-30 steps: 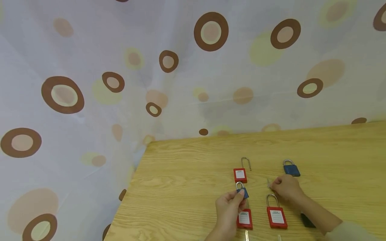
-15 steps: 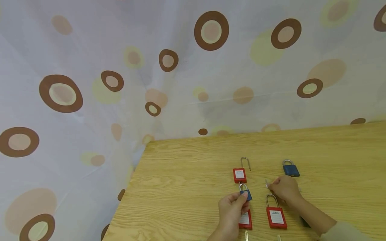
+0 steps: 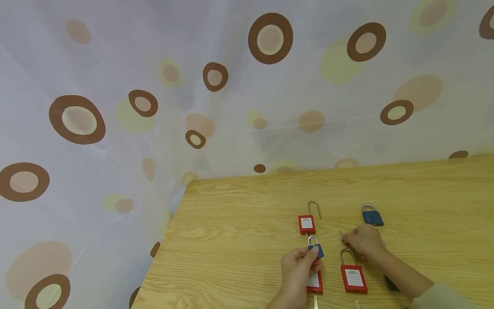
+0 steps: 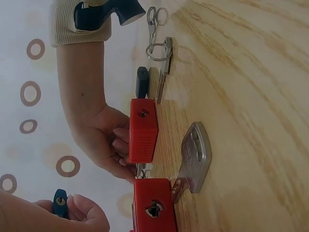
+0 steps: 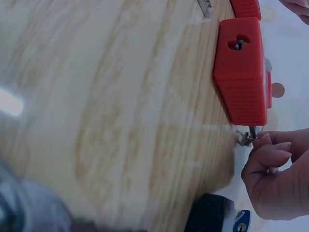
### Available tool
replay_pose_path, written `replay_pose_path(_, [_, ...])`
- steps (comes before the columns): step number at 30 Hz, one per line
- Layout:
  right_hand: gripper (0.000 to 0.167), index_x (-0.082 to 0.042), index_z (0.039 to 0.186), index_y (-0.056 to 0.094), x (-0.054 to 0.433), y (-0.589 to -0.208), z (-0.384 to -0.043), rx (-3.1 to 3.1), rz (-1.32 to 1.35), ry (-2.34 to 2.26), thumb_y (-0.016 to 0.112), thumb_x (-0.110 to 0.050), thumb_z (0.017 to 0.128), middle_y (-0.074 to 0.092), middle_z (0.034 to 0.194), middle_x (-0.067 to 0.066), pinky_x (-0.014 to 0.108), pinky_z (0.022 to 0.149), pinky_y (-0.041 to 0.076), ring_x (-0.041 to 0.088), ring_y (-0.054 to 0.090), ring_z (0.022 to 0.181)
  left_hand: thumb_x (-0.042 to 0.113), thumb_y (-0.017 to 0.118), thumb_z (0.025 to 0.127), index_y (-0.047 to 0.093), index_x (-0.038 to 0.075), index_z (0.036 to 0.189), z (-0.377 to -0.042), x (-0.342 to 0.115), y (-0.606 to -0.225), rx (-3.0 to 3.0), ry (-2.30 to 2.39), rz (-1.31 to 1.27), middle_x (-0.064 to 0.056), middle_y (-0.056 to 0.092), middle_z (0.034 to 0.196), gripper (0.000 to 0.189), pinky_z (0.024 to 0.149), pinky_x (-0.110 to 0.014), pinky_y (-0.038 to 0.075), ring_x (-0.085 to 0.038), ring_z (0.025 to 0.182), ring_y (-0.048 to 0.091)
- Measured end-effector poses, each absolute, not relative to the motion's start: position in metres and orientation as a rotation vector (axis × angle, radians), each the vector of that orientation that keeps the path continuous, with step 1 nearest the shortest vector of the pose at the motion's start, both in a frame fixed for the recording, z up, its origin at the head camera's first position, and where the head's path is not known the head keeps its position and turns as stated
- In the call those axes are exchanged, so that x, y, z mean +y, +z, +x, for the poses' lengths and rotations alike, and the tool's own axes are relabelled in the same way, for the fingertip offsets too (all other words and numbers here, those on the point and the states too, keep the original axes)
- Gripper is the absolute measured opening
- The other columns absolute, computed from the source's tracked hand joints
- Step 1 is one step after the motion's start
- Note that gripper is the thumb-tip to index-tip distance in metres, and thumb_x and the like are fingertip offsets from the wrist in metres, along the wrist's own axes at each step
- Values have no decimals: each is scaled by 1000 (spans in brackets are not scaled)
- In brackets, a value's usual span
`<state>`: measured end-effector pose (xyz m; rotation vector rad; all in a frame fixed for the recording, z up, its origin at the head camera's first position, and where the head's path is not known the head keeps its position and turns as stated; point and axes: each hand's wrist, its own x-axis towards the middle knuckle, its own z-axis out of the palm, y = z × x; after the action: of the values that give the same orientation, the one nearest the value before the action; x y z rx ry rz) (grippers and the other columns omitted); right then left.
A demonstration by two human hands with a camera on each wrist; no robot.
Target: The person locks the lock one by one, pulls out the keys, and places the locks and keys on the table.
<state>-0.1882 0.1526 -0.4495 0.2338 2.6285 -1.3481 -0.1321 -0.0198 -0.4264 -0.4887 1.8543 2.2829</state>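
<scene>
My left hand (image 3: 296,270) pinches a small blue padlock (image 3: 316,249) by its body, shackle pointing up, above the wooden table. In the left wrist view that blue padlock (image 4: 60,203) shows its keyhole. My right hand (image 3: 363,241) pinches a small silver key (image 3: 341,235) to the right of it; the fingers hide part of the key. Behind the left hand lies a partly covered red padlock (image 3: 314,284). Another red padlock (image 3: 353,279) lies just in front of the right hand. Beyond the left hand is a third red padlock (image 3: 306,224), its shackle swung loose.
A larger blue padlock (image 3: 372,218) lies beyond my right hand. Under the right forearm a dark padlock (image 3: 391,283) is partly hidden. In the left wrist view a key (image 4: 197,157) and a ringed key (image 4: 166,55) lie on the table. A dotted curtain (image 3: 231,107) hangs behind.
My left hand has shifted a little to the right with the blue padlock, nearer the right hand. The right hand has edged slightly left with the key.
</scene>
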Motion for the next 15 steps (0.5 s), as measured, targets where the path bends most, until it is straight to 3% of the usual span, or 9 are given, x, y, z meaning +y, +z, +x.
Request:
replay_pose_path(6, [21,-2,71,60,151,-442,-175,2827,-31,-1364,58,-14,89,48,55,-3,20,44,34,6,40,49,9,66,84,66,-5,96,-136,-11,-425,1890,2253,-487,-4,69,82,18,71,-25,56,-7,69,61])
replay_pose_path(10, [21,4,88,61,143,-431,-159,2642,-142,-1615,53,-15,94,54,64,1,21,44,40,4,42,49,8,67,83,69,-4,95,-142,-3,-422,1869,2276,-483,-5,69,83,17,71,-24,56,-7,69,62])
replay_pose_path(15, [27,9,107,51,140,-420,-152,2350,-127,-1804,49,-15,97,57,74,3,23,48,45,7,48,54,7,68,82,70,-4,94,-153,9,-417,1852,2306,-459,-4,69,83,16,71,-23,56,-6,69,61])
